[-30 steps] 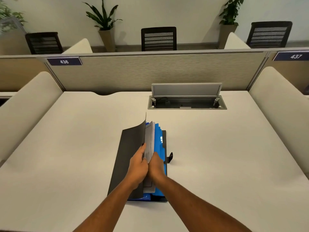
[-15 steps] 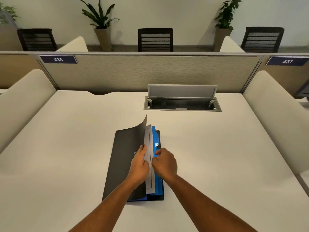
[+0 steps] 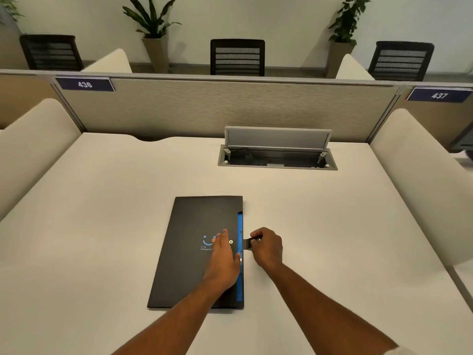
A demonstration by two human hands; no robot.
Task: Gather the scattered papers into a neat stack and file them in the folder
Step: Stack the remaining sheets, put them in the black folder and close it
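From the head view, a pale counter [image 3: 102,226] carried the work, fenced at the back by a fabric partition [image 3: 217,108] with number plates 436 [image 3: 85,84] and 437 [image 3: 439,95]. Beyond the right hand's grip, toward the partition, a cable box [image 3: 277,160] was sunk into the counter with its grey lid [image 3: 277,138] tipped up. Cream side panels [image 3: 33,139] rose well off to either side. Behind the partition stood three dark chairs [image 3: 237,57] and potted plants [image 3: 153,34] against the wall. Nothing lay between the hands and the folder.

The folder [image 3: 186,252] lay flat on the counter, closed, black cover up, just to the left of the right hand's grip. A light blue logo [image 3: 207,242] and small print marked the cover, with a small metal stud [image 3: 230,241] beside it. Along the folder's right edge a strip of blue inner dividers [image 3: 239,226] showed. No papers could be seen outside it.

The left hand [image 3: 224,260] rested on the cover with fingers straight, pressing near the logo and stud, holding nothing. The right hand [image 3: 266,248] sat on the counter just right of the folder's edge, its fingers curled in a pinch on the short black strap [image 3: 247,244] that reached out from the folder's right side; a small metal snap showed at its fingertips.
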